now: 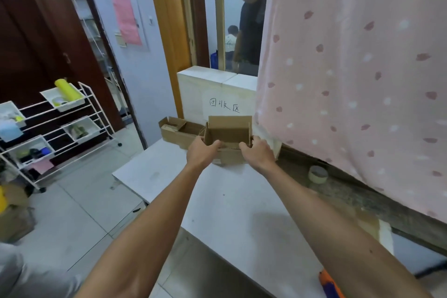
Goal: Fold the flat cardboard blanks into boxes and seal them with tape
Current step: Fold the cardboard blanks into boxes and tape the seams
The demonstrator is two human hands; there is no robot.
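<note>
Head: box (229, 133) between left hand (202, 153), right hand (257, 152).

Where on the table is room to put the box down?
The bare white table between the forearms is free, from the held box back to the orange tool. The far end is crowded by the other box.

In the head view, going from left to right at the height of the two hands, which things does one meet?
White wire rack → open cardboard box set aside → left hand → held cardboard box → right hand → roll of tape → pink curtain.
</note>
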